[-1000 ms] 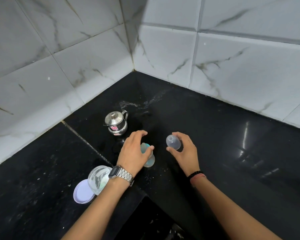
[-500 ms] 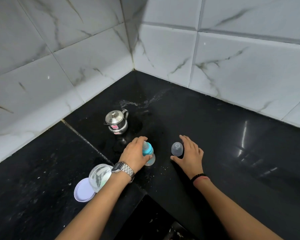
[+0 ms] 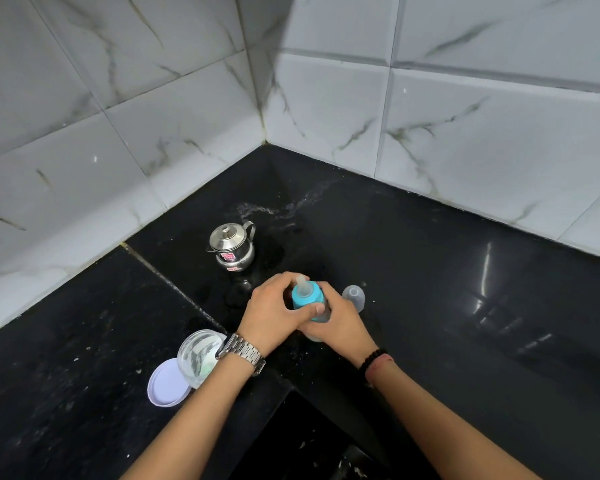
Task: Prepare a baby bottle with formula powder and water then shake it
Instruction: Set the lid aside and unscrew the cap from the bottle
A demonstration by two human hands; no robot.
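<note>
Two hands are holding the bottle [image 3: 308,301] on the black counter [image 3: 430,289]. Left hand [image 3: 274,315] is curling round its left side, thumb across the front. Right hand [image 3: 340,323] is wrapping the lower right side. Its blue collar and teat are poking up between them. Clear cap [image 3: 354,296] is sitting just right

Right side: bare glossy black stone counter [image 3: 465,306], open to the white marble-tiled wall [image 3: 499,133].
Behind hands: small lidded steel kettle [image 3: 232,247].
Just right: clear domed plastic cap [image 3: 354,296].
Left wrist: clear round jar [image 3: 199,356], flat white lid [image 3: 167,384].
</note>
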